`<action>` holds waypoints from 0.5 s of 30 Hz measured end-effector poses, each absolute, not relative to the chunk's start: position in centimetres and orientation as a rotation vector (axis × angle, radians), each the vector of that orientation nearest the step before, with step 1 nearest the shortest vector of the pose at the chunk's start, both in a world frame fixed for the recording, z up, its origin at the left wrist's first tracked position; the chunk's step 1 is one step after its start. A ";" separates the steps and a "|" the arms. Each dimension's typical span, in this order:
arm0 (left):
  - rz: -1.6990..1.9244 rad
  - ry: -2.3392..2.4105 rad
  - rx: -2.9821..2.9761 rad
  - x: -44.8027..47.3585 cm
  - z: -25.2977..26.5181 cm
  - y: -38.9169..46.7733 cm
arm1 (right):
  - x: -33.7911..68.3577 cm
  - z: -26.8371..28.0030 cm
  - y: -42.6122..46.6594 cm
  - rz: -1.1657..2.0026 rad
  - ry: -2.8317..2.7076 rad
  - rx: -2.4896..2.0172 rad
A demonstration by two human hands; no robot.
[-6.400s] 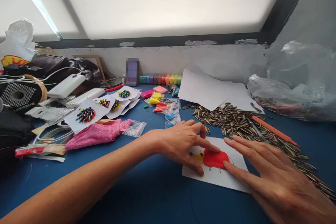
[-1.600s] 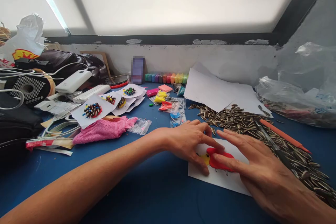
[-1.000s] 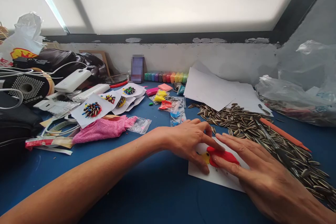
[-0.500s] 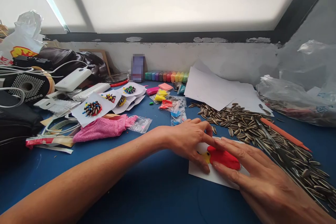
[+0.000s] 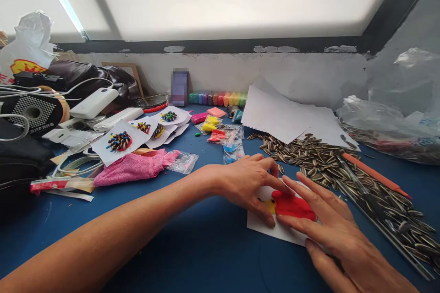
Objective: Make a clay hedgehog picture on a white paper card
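Observation:
A flattened red clay shape (image 5: 295, 206) with a yellow clay end (image 5: 270, 205) and a small dark dot lies on a white paper sheet (image 5: 264, 226). My left hand (image 5: 247, 185) arches over the left side of the sheet, thumb and fingers apart, with fingertips around the yellow end. From the right, my right hand (image 5: 333, 224) is spread over the clay, its fingertips at the red shape's edges. Neither hand grips anything that I can see. The far edge of the clay is partly hidden by my fingers.
Sunflower seeds (image 5: 316, 155) are heaped on the right, with an orange pen-like tool (image 5: 376, 175) on them. White paper sheets (image 5: 275, 110) lie behind. Clay packets (image 5: 220, 135) sit mid-table. Seed-covered clay pieces on paper (image 5: 120, 142) and a pink cloth (image 5: 130, 169) are left.
My right hand's fingers have spread apart and its thumb has moved out toward the near side, showing more of the red clay. The left hand stays almost in place.

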State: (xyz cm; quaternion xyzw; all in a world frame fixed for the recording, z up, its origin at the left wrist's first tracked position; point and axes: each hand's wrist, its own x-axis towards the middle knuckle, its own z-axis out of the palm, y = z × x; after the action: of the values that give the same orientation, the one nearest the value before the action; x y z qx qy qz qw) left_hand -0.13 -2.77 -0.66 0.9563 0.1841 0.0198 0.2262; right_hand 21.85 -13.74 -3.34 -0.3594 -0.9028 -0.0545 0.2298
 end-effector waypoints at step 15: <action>0.048 0.498 2.623 -0.3 -0.8 -2.7 | 22.8 -4.3 -13.7 -0.105 -2.438 -1.022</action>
State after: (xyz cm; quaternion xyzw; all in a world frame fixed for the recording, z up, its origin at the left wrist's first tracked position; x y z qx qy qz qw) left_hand -0.27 -2.68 -0.82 0.9551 0.1813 0.0176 0.2336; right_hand 22.82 -13.69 -4.26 -0.3743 -0.8934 -0.0386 0.2455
